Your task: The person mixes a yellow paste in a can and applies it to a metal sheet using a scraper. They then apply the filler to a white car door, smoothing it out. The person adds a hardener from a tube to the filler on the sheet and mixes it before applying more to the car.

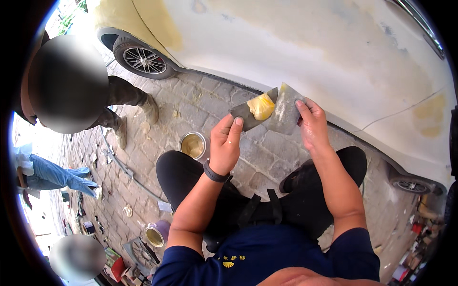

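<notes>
My left hand (227,143) grips a dark flat spreader plate (250,123), thumb on top. A lump of yellow and cream body filler (262,106) sits on that plate. In my right hand (312,124) is a second spreader, a grey square plate (285,112) with pale smears, pinched at its right edge between thumb and fingers. Its left edge is close to the filler; whether the two plates touch I cannot tell. Pale residue marks my fingers. Just past both hands stands a car's side panel (305,47), white with yellowish filler patches.
An open can of beige paste (193,145) stands by my left knee, another open can (156,234) by my left elbow. A hose (138,183) crosses the stone paving (214,102). Two people are at the left. Clutter lies at lower left and right.
</notes>
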### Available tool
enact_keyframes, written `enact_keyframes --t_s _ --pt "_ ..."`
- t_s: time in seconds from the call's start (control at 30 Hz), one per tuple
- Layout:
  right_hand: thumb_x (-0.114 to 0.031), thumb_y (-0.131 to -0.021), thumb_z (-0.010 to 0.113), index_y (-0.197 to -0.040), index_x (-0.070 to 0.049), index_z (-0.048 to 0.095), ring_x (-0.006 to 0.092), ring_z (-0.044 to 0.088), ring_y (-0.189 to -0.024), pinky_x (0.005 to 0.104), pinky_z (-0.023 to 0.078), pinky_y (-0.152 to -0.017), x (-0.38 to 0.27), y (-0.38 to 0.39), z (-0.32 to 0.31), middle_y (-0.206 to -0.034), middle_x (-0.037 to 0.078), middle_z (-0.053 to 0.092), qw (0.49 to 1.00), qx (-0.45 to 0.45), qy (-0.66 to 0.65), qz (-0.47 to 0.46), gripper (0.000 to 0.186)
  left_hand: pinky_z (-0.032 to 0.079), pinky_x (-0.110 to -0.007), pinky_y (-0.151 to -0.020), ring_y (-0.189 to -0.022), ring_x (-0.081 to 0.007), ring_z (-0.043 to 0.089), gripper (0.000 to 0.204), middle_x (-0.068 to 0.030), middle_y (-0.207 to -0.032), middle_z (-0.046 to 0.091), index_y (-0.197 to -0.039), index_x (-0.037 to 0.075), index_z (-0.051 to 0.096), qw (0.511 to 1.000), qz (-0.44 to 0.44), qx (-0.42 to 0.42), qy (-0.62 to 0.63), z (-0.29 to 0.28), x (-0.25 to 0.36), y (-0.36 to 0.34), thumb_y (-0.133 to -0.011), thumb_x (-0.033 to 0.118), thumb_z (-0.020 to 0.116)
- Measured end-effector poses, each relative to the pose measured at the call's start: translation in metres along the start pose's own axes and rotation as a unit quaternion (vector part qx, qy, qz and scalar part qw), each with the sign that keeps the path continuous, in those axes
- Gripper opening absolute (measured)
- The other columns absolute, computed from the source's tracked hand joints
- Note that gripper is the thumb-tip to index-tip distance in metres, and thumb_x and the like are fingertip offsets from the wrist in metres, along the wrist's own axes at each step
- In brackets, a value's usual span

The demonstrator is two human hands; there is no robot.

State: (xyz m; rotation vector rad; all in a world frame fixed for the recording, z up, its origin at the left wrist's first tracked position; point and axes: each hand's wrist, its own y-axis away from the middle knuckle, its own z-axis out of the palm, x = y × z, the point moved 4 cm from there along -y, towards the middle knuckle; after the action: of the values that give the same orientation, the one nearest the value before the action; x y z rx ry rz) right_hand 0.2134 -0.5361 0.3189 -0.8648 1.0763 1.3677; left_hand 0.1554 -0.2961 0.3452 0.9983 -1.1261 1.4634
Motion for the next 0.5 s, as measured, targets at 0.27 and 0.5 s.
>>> enact_keyframes --t_s 0.27,0.5 --pt "-0.02 -0.104 0.065 -0.105 -0.005 0.071 0.0046 0.057 -0.079 0.0252 0.047 -0.069 0.009 0.01 0.024 -0.091 -0.004 0.065 0.999 -0.041 -0.019 0.03 0.016 0.037 -0.036 -0.056 -0.061 -0.0167 0.04 0.023 -0.0113 -0.065 0.048 -0.087 -0.004 0.057 0.962 0.049 -0.115 -0.241 0.016 0.021 0.005 -0.103 0.012 0.061" --pt "-0.015 -0.104 0.064 -0.11 -0.001 0.07 0.0059 0.055 -0.085 0.0248 0.045 -0.078 -0.05 0.01 0.016 -0.097 -0.001 0.067 0.98 -0.031 -0.11 -0.163 0.016 0.037 -0.037 -0.059 -0.063 -0.0178 0.042 0.029 -0.0113 -0.066 0.046 -0.083 -0.003 0.051 0.957 0.011 -0.149 -0.247 0.021 0.006 0.011 -0.105 0.015 0.059"
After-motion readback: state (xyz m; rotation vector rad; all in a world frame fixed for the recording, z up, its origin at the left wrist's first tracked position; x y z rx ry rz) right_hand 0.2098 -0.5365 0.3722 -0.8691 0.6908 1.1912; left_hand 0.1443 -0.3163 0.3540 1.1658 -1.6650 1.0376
